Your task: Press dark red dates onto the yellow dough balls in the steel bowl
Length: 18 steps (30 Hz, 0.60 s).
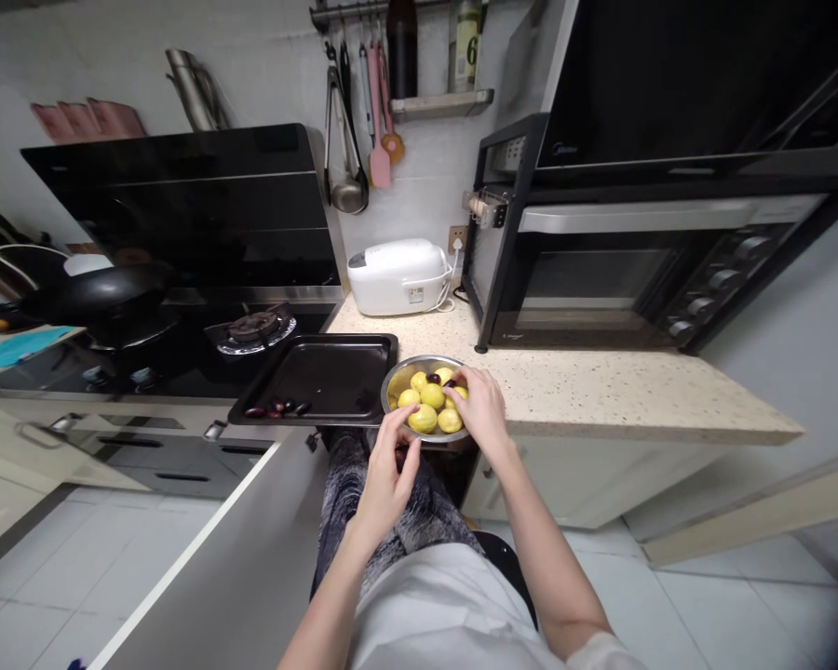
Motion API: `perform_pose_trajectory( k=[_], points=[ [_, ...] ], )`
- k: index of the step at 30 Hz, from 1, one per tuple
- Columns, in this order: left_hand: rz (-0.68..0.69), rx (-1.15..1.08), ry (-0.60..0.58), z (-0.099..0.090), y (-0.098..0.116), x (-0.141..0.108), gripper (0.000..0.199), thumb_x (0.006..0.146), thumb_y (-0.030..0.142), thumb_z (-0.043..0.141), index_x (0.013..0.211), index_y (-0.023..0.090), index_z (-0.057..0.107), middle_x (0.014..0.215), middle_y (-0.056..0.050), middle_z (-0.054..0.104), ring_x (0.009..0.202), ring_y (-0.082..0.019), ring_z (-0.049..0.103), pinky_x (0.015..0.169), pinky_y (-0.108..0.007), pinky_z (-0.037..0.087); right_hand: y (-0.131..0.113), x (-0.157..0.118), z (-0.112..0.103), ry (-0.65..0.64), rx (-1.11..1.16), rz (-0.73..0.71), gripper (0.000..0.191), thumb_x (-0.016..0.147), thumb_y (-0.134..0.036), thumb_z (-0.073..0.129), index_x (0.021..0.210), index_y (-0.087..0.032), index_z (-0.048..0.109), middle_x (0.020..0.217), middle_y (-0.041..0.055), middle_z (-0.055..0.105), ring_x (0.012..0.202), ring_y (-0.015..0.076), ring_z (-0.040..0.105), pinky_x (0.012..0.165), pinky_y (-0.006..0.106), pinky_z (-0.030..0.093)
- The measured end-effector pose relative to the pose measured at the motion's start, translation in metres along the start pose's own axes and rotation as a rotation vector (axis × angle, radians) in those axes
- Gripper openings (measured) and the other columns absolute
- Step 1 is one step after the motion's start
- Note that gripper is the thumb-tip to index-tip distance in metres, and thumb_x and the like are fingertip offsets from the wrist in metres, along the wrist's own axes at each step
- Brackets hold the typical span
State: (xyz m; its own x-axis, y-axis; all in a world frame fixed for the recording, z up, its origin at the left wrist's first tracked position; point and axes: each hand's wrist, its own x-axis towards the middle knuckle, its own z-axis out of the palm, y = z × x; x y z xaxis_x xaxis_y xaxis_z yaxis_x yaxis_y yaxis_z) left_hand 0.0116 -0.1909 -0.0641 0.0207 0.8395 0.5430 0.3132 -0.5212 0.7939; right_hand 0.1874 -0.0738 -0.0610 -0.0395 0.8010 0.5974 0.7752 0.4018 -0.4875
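A round metal bowl (pixel 389 380) at the counter's front edge holds several yellow fruits (pixel 431 395) and a few small dark ones (pixel 434 378). My left hand (pixel 389 465) is at the bowl's front left rim, fingers apart, with nothing seen in it. Over the bowl's right side, my right hand (pixel 480 402) has its fingertips closed at a small dark fruit (pixel 450 383). Left of the bowl lies a black baking tray (pixel 331 368), with several dark red and purple fruits (pixel 277 408) along its front left part.
Behind the bowl is a white appliance (pixel 399 277). A gas burner (pixel 252 326) and a black wok (pixel 98 290) are at the left. An oven (pixel 601 279) stands on the right counter. An open cabinet door (pixel 230 558) juts out at my left.
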Motion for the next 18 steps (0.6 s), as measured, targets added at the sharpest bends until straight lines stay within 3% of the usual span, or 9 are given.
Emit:
perform_pose_trajectory(
  k=[6,11,15,18],
  points=[
    [-0.026,-0.053,0.037,0.001,0.001,0.0,0.038,0.106,0.028,0.052,0.143,0.027,0.051,0.134,-0.012,0.059,0.087,-0.015,0.061,0.075,-0.029,0.051,-0.006,-0.01,-0.012,0.039,0.101,-0.054,0.01,0.096,-0.022,0.056,0.095,-0.022,0.066,0.099,0.0104,0.072,0.099,0.0298,0.062,0.087,0.044,0.05],
    [-0.052,-0.19,0.183,0.004,0.0,-0.001,0.033,0.107,0.029,0.05,0.14,0.028,0.052,0.13,-0.009,0.063,0.08,-0.011,0.057,0.077,-0.027,0.05,-0.033,-0.045,-0.032,0.061,0.284,-0.124,0.012,0.1,-0.022,0.055,0.097,-0.023,0.066,0.1,0.0077,0.073,0.1,0.026,0.064,0.089,0.041,0.052],
    [-0.049,-0.317,0.304,0.005,0.001,-0.001,0.028,0.106,0.033,0.053,0.134,0.026,0.054,0.123,-0.008,0.064,0.076,-0.01,0.056,0.07,-0.023,0.049,-0.058,-0.071,-0.041,-0.042,0.431,-0.117,0.01,0.099,-0.025,0.06,0.104,-0.024,0.068,0.101,0.0057,0.075,0.097,0.0227,0.068,0.086,0.036,0.055],
    [-0.064,-0.362,0.341,0.005,0.005,-0.001,0.027,0.105,0.034,0.056,0.13,0.026,0.054,0.121,-0.007,0.063,0.076,-0.01,0.056,0.067,-0.022,0.049,-0.071,-0.079,-0.039,-0.154,0.55,-0.074,0.024,0.096,-0.026,0.066,0.119,-0.025,0.067,0.112,0.0058,0.076,0.1,0.0215,0.071,0.079,0.032,0.057]
  ],
)
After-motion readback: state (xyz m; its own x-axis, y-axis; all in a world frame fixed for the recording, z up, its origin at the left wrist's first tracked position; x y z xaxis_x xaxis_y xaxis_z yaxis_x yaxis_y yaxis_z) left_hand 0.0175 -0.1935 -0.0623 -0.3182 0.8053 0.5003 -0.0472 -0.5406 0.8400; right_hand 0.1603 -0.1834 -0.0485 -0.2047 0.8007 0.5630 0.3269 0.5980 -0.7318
